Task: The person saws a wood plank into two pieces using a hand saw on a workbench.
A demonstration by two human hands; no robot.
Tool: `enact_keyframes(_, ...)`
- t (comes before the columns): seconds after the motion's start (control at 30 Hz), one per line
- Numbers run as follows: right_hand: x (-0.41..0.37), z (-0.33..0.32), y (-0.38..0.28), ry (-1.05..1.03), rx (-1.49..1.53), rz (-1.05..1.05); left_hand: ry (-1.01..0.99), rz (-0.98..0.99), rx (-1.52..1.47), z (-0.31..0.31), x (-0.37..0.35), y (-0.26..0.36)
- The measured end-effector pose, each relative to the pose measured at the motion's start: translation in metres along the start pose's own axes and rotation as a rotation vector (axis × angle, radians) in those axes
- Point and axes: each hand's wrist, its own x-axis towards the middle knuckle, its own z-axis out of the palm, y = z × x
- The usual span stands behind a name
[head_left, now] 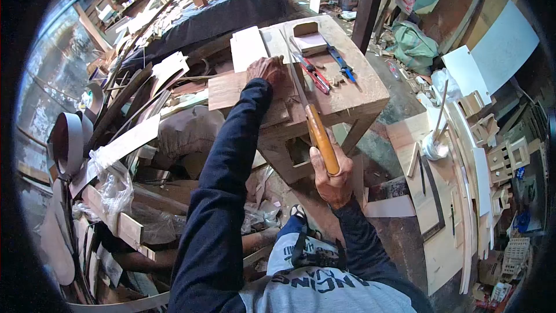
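My right hand (333,177) is wrapped around the wooden handle (322,139) of what looks like a handsaw. Its long, narrow blade (296,81), seen almost edge-on, points away across the wooden worktop (356,95). Knuckles up and fingers bent, my left hand (267,71) presses on a thin wooden board (227,90) just left of the blade; its fingertips are hidden. A paler board (248,48) lies beyond that hand. To the right of the blade are a red utility knife (315,74) and a blue cutter-like tool (340,64). Behind them sits a small wooden box (308,39).
Scrap wood and plastic (119,182) pile up on the left. A dark-covered table (231,8) holding wood pieces stands at the back. On the right are leaning boards (428,249), a white container with sticks (434,146) and a green sack (412,46). A dark post (370,6) rises behind the worktop.
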Motion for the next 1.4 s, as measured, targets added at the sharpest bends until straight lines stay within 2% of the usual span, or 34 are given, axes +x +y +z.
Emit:
enact_keyframes(0.1,0.012,0.004,0.003,0.002,0.0,-0.001,-0.064,-0.096,-0.033,-0.021,-0.007,0.016)
enact_keyframes(0.13,0.014,0.004,0.001,-0.009,0.011,0.019,0.014,-0.019,-0.052,-0.025,-0.011,0.013)
enact_keyframes(0.17,0.012,0.006,0.0,-0.022,0.026,0.05,-0.016,-0.051,-0.065,-0.026,-0.014,0.015)
enact_keyframes(0.27,0.017,0.011,0.003,0.003,-0.011,-0.03,-0.124,-0.116,-0.108,-0.047,-0.016,0.025)
enact_keyframes(0.37,0.022,0.012,0.005,-0.015,-0.055,-0.021,0.124,-0.031,0.005,-0.06,-0.033,0.037)
enact_keyframes(0.4,0.023,0.015,0.008,0.005,-0.017,-0.07,0.145,-0.012,0.007,-0.059,-0.035,0.036)
enact_keyframes(0.5,0.024,0.014,0.008,-0.008,-0.006,-0.027,0.073,-0.009,0.077,-0.061,-0.045,0.028)
enact_keyframes(0.53,0.024,0.014,0.009,-0.014,0.002,-0.017,0.062,0.048,-0.012,-0.051,-0.043,0.016)
enact_keyframes(0.63,0.026,0.013,0.006,-0.04,0.025,0.009,0.156,0.047,-0.093,-0.044,-0.066,0.018)
enact_keyframes(0.67,0.029,0.011,0.0,-0.049,0.031,0.011,0.066,0.019,-0.114,-0.045,-0.068,0.018)
enact_keyframes(0.77,0.03,0.009,0.002,-0.055,0.03,0.011,0.034,0.131,-0.017,-0.063,-0.088,0.028)
enact_keyframes(0.8,0.031,0.007,0.0,-0.071,0.041,0.031,-0.082,0.135,-0.021,-0.074,-0.089,0.029)
enact_keyframes(0.93,0.031,0.004,-0.005,-0.085,0.069,0.034,-0.057,0.177,-0.062,-0.073,-0.092,0.023)
enact_keyframes(1.03,0.023,-0.003,-0.004,-0.104,0.073,0.001,-0.001,0.196,-0.061,-0.072,-0.094,0.023)
enact_keyframes(1.23,-0.034,-0.05,-0.038,-0.137,-0.051,0.133,0.022,0.198,-0.057,-0.064,-0.094,0.022)
enact_keyframes(1.33,-0.066,-0.072,-0.033,-0.09,-0.122,0.007,0.027,0.184,-0.037,-0.065,-0.095,0.026)
enact_keyframes(1.4,-0.075,-0.079,-0.048,-0.12,-0.1,0.154,0.043,0.196,-0.052,-0.063,-0.096,0.024)
